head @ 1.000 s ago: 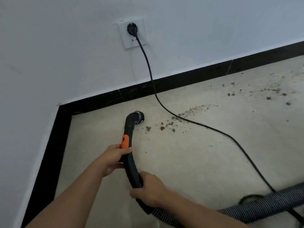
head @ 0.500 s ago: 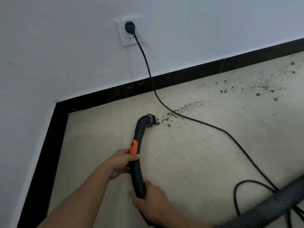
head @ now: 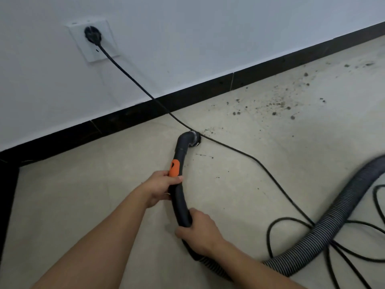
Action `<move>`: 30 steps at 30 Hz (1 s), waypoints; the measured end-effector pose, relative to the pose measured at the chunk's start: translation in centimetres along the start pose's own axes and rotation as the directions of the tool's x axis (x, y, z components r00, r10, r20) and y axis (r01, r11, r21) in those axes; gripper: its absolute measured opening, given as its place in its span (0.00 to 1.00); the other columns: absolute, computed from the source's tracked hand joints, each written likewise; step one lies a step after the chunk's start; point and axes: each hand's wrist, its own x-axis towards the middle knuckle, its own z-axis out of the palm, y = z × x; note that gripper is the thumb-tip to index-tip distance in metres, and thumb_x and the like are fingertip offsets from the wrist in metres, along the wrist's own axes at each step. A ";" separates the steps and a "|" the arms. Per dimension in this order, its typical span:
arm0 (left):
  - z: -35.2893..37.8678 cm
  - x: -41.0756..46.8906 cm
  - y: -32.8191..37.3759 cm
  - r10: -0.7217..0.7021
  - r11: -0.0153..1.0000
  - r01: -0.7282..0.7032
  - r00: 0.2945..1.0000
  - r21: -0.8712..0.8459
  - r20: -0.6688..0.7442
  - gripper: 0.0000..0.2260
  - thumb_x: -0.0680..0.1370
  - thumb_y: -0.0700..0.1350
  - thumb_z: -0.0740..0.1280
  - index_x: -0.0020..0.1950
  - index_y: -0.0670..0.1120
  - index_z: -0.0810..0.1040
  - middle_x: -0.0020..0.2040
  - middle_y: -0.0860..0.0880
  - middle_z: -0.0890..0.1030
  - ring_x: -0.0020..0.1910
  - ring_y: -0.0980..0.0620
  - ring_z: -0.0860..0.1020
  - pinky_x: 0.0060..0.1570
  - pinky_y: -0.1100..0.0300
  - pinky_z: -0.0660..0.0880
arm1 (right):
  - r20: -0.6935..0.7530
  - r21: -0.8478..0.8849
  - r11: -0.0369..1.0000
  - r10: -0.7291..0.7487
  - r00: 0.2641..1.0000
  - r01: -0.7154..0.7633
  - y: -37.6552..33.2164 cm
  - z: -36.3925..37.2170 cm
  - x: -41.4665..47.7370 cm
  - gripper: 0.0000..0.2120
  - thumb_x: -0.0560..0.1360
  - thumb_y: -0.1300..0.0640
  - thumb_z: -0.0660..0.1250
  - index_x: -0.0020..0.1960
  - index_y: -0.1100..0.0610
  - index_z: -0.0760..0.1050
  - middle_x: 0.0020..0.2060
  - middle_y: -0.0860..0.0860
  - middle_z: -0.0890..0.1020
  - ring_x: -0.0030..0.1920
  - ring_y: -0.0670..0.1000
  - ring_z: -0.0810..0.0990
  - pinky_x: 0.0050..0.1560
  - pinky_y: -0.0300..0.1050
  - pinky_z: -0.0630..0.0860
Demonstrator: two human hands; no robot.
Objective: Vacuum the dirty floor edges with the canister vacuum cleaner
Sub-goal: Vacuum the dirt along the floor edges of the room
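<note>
Two hands are gripping the vacuum handle point(head: 180, 197) while its brush nozzle point(head: 193, 138) is working at the power cord point(head: 239, 152).

The left hand point(head: 161, 189) is wrapping its fingers closed around the handle just below the orange slider point(head: 174, 168), and the right hand point(head: 198, 230) is clenching the lower end where the ribbed hose point(head: 325, 224) is joining. The handle's long axis is running away from the person, up toward the black baseboard point(head: 166, 103), so the left hand is sitting nearer the nozzle and is probably doing the steering. The nozzle is touching the floor right beside the cord, with a streak of dirt point(head: 212, 129) lying just beyond it; the wider scatter of crumbs point(head: 277, 105) is lying to the right, along the wall edge. Reaching it likely means lifting over the cord and sweeping rightward.
</note>
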 end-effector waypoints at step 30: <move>-15.1 -15.1 -13.7 -0.302 0.950 0.288 0.946 -0.125 -0.118 0.12 0.75 0.37 0.69 0.58 0.37 0.75 0.47 0.39 0.81 0.47 0.40 0.80 0.47 0.47 0.78 | 0.499 -0.017 0.991 -0.107 0.860 0.133 -6.6 16.2 -8.0 0.23 0.76 0.50 0.66 0.68 0.55 0.65 0.47 0.48 0.69 0.62 0.55 0.75 0.48 0.42 0.66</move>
